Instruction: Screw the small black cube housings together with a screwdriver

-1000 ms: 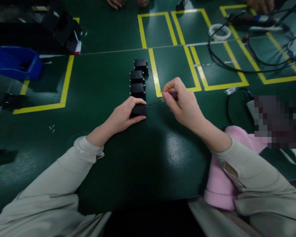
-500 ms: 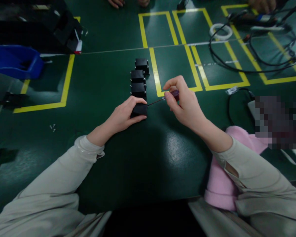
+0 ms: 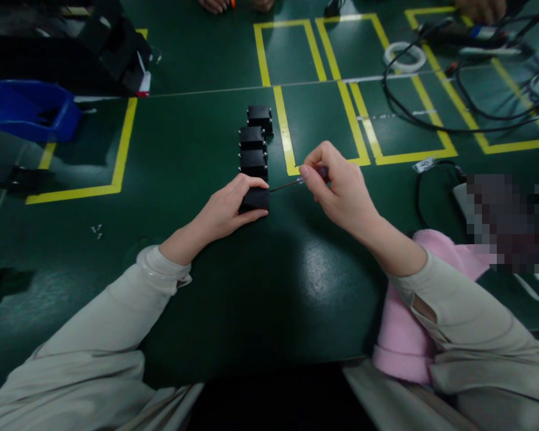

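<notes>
My left hand is closed around a small black box, thumb and fingers along its two sides, pressing it on the green table. In my right hand is a screwdriver, its dark handle pinched between thumb and fingers. The thin shaft points left, and its tip meets the right end of the held box. Beyond that box, several similar black boxes stand in a column, with small shiny screws at their ends. A few loose screws lie left of my left hand.
Yellow tape marks rectangles on the table. A blue bin stands at the left. Black cables and a white tape ring lie far right. Pink cloth is under my right forearm. Other people's hands show at the far edge.
My right hand's fingers have curled in more around the screwdriver handle. The left hand and the box stay in place; the whole view has shifted very slightly.
</notes>
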A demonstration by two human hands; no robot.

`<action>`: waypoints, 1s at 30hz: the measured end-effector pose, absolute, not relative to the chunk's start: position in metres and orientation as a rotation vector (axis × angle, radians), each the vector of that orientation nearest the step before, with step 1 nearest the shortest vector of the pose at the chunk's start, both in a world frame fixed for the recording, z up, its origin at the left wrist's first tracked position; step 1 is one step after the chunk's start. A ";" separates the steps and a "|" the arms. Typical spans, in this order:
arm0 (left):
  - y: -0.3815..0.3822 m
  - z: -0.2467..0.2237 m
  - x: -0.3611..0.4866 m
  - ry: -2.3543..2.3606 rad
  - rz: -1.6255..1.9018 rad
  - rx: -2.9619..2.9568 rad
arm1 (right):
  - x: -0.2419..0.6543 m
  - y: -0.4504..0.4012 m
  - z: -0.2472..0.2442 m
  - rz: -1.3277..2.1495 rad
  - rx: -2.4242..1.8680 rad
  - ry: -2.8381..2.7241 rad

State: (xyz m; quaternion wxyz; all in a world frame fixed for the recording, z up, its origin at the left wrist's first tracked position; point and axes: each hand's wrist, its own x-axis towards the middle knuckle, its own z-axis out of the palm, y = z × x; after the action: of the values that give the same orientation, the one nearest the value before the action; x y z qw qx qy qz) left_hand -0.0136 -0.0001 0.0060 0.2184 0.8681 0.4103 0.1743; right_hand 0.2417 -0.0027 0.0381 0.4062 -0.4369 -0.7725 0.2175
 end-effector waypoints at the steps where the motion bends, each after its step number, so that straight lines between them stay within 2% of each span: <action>1: 0.000 0.006 -0.014 1.131 0.488 2.405 | 0.242 -0.003 0.039 0.547 -1.104 -1.950; 30: 0.000 0.006 -0.014 1.120 0.508 2.420 | 0.243 -0.004 0.042 0.581 -1.117 -1.996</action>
State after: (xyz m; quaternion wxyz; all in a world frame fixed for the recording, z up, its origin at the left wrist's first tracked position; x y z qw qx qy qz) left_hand -0.0139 -0.0001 0.0055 0.2119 0.8712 0.4034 0.1827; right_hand 0.2429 -0.0039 0.0420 0.3812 -0.4375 -0.7819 0.2278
